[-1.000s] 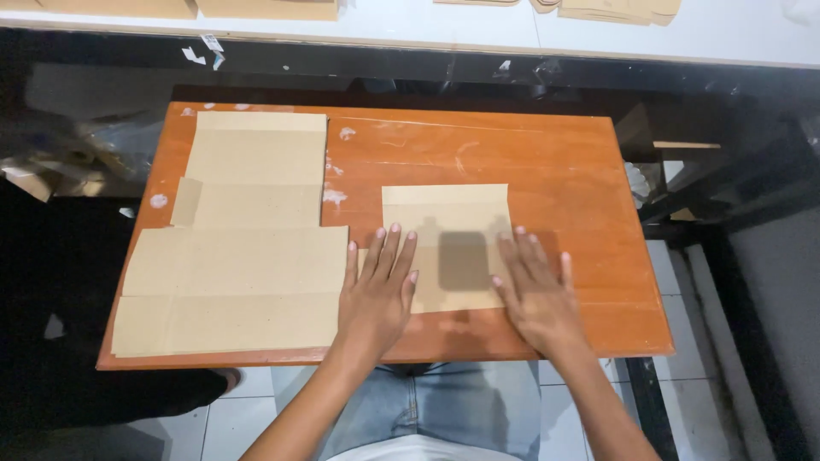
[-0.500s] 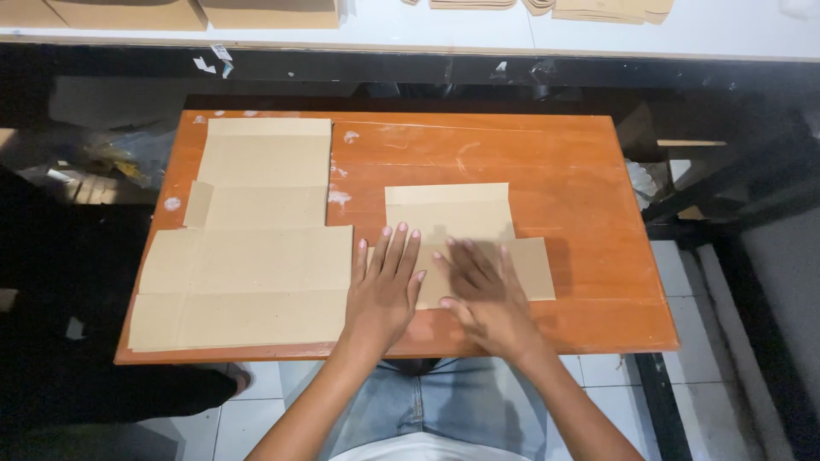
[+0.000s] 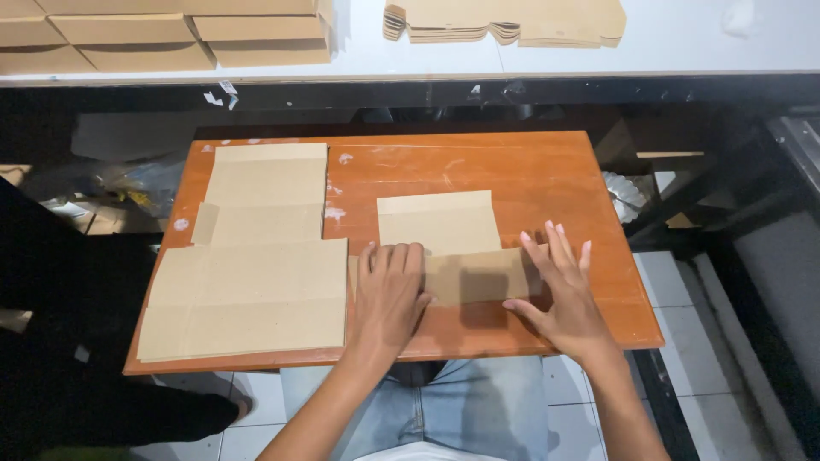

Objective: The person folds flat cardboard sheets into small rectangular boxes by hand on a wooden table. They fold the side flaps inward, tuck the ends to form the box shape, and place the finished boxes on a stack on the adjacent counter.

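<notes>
Now, step: pressing folded cardboard piece [image 3: 465,269] flat on surface [image 3: 547,171].
Left hand [image 3: 389,294]: fingers open, flat on fold.
Right hand [image 3: 564,294]: fingers spread beside edge.
Next: firm crease.

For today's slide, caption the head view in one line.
Both hands press a folded cardboard piece flat on an orange board.
</notes>
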